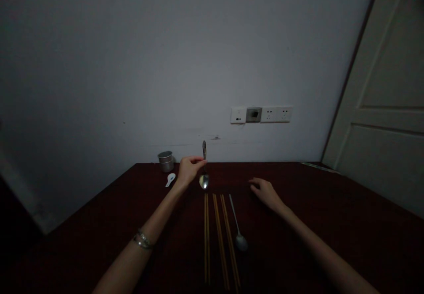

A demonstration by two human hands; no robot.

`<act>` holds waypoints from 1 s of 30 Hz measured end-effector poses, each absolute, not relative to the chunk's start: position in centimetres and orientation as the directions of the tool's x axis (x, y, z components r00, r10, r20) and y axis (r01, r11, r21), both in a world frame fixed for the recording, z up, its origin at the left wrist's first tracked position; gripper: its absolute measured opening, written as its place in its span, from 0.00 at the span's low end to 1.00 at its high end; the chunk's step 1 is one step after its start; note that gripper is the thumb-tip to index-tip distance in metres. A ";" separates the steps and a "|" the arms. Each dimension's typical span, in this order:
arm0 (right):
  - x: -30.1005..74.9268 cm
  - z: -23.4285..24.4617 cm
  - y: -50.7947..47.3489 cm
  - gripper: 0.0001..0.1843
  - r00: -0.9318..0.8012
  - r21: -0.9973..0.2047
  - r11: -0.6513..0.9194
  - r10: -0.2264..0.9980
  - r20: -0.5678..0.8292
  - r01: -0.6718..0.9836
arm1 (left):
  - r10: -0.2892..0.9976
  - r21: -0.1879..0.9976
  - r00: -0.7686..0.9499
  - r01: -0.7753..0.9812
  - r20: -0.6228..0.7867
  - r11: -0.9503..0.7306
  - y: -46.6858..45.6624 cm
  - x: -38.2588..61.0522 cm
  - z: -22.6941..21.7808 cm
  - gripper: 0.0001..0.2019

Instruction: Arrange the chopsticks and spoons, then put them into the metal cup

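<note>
My left hand (189, 169) pinches a metal spoon (204, 170) by the middle of its handle and holds it upright above the dark red table (331, 223), bowl down. My right hand (265, 191) rests on the table to the right, palm down, fingers loosely stretched, holding nothing. Between my forearms lie several wooden chopsticks (218, 241) side by side, running toward me. A second metal spoon (237, 227) lies just right of them, bowl nearest me.
A small metal cup (166, 160) stands at the table's far edge by the wall, with a white ceramic spoon (170, 179) lying in front of it. Wall sockets (261, 114) sit above the table. A door (384, 108) is at the right.
</note>
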State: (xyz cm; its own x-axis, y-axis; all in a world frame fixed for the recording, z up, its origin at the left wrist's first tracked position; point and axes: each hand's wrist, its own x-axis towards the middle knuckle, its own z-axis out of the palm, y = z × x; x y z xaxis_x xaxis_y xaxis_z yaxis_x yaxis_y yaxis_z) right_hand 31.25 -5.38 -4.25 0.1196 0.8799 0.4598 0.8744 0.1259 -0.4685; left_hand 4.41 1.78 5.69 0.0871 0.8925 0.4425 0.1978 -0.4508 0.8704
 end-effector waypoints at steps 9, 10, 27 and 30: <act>29.0 6.0 -8.9 0.18 0.152 -0.789 0.355 0.862 0.484 0.502 | 0.862 0.890 0.352 0.138 0.365 -0.434 -3.4 8.9 4.1 0.10; 28.8 6.6 -9.4 0.18 0.148 -0.812 0.351 0.874 0.463 0.465 | 0.855 0.894 0.374 0.127 0.358 -0.430 -4.1 9.2 4.1 0.09; 27.6 7.7 -10.5 0.15 0.157 -0.880 0.317 0.907 0.390 0.354 | 0.801 0.899 0.505 0.101 0.323 -0.426 -6.7 11.1 2.9 0.09; 28.0 7.3 -10.1 0.15 0.172 -0.901 0.294 0.917 0.360 0.319 | 0.770 0.869 0.535 0.125 0.348 -0.479 -6.7 10.9 3.1 0.12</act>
